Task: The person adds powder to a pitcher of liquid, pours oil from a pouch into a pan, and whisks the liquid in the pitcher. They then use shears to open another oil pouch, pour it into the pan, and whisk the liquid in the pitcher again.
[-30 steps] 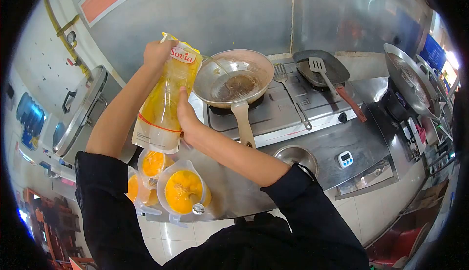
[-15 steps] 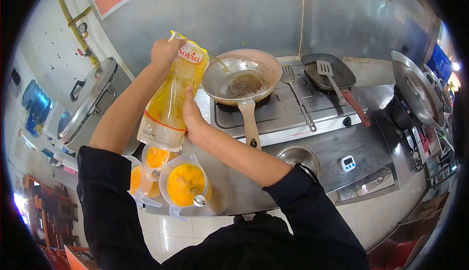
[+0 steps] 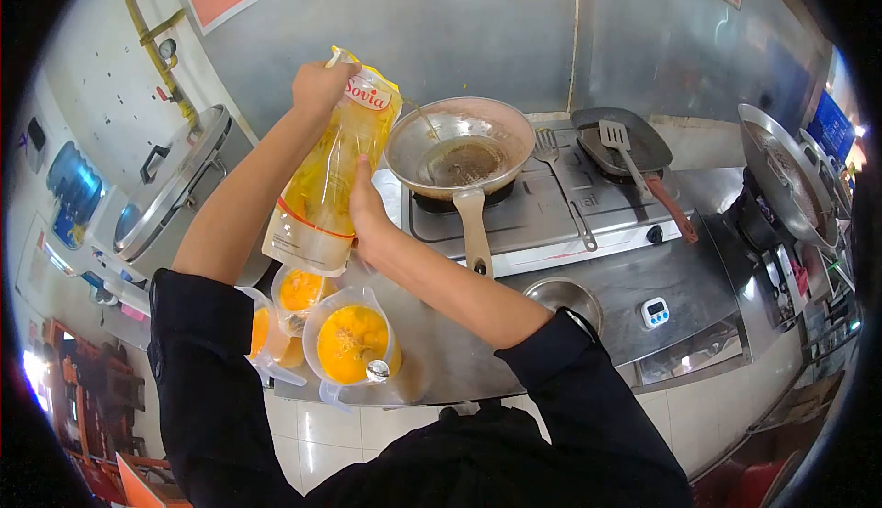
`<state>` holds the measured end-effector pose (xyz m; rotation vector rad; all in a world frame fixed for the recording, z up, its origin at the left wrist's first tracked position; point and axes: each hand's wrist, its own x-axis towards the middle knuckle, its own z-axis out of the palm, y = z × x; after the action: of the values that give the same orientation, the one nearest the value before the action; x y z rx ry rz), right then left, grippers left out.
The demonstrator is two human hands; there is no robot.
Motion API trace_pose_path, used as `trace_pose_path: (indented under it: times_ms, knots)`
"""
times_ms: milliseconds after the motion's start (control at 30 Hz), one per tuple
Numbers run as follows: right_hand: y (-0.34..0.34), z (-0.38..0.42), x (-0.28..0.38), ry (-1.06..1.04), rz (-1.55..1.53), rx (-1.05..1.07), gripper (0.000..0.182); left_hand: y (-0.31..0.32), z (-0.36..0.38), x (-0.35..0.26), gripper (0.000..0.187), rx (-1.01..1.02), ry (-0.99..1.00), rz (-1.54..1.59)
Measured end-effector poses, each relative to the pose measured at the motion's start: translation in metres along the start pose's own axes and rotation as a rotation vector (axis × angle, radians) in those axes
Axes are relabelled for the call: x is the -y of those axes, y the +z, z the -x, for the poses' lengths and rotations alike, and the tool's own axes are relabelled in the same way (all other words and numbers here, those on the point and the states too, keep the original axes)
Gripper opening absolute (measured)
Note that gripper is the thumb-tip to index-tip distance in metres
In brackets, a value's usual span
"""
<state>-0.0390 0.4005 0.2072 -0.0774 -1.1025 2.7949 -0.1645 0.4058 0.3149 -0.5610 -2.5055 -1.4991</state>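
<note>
A yellow pouch of cooking oil [image 3: 340, 173] is tilted toward the frying pan [image 3: 413, 131], with both my hands on it. My left hand [image 3: 322, 90] is closed around its top corner near the spout. Lower down, my right hand [image 3: 367, 205] grips its right side, thumb lying along the front. A thin stream of oil [image 3: 428, 123] runs from the pouch into the pan, where a pool of oil [image 3: 467, 161] lies. The pan rests on the left burner of the stove, its beige handle [image 3: 473, 232] pointing at me.
Measuring jugs [image 3: 354, 347] of beaten egg stand below the pouch. A slotted fork [image 3: 565, 191] lies on the stove [image 3: 542, 214]. To its right, a spatula [image 3: 625, 150] rests across a dark square pan [image 3: 657, 145]. A metal bowl [image 3: 565, 297] and a timer [image 3: 654, 312] sit on the counter.
The view has shifted slightly. Oil keeps streaming from the pouch, and the pool in the pan looks wider. Both hands keep their hold.
</note>
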Motion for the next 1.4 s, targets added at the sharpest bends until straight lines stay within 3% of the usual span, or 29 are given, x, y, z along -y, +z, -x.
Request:
trace_pose_path:
  times_ms: [100,200,267,367,433,467,633,767,833,1000,1133,1300,1400]
  knots:
    - [-0.002,-0.006,0.006,-0.076,0.036,-0.007,0.058,-0.001,-0.018,0.003,0.034,-0.009,0.048,0.037]
    - [-0.018,-0.034,0.013,-0.182,0.154,-0.042,0.065,-0.009,-0.022,-0.007,0.03,-0.055,0.038,0.267]
    - [-0.021,-0.046,0.023,-0.222,0.264,-0.087,0.069,-0.018,-0.02,-0.014,0.025,-0.056,0.123,0.644]
    - [-0.024,-0.033,0.05,-0.264,0.377,0.086,0.076,-0.033,-0.019,-0.018,0.021,-0.127,0.239,0.904]
    - [-0.016,-0.008,0.07,-0.166,0.525,-0.186,0.059,-0.042,-0.013,-0.027,0.022,-0.199,0.247,1.005]
    - [-0.011,0.016,0.083,-0.204,0.529,-0.159,0.059,-0.047,-0.01,-0.028,0.023,-0.266,0.254,1.106]
    - [-0.032,0.115,0.144,-0.374,0.592,-0.022,0.053,-0.06,-0.048,-0.009,0.022,-0.448,0.392,0.874]
    - [-0.049,0.192,0.159,-0.568,0.824,-0.154,0.056,-0.058,-0.069,0.017,0.021,-0.512,0.451,0.525]
    - [-0.07,0.225,0.157,-0.591,0.833,-0.223,0.054,-0.056,-0.076,0.035,0.023,-0.523,0.354,0.596]
    - [-0.139,0.289,0.128,-0.504,0.61,-0.397,0.059,-0.028,-0.116,0.087,0.019,-0.449,0.327,0.84]
    - [-0.147,0.31,0.089,-0.49,0.499,-0.633,0.062,0.007,-0.149,0.126,0.019,-0.447,0.304,0.811]
    - [-0.14,0.302,0.059,-0.351,0.43,-0.7,0.063,0.05,-0.166,0.185,0.023,-0.373,0.24,0.837]
    - [-0.131,0.29,0.047,-0.233,0.425,-0.598,0.067,0.077,-0.173,0.225,0.023,-0.353,0.245,0.745]
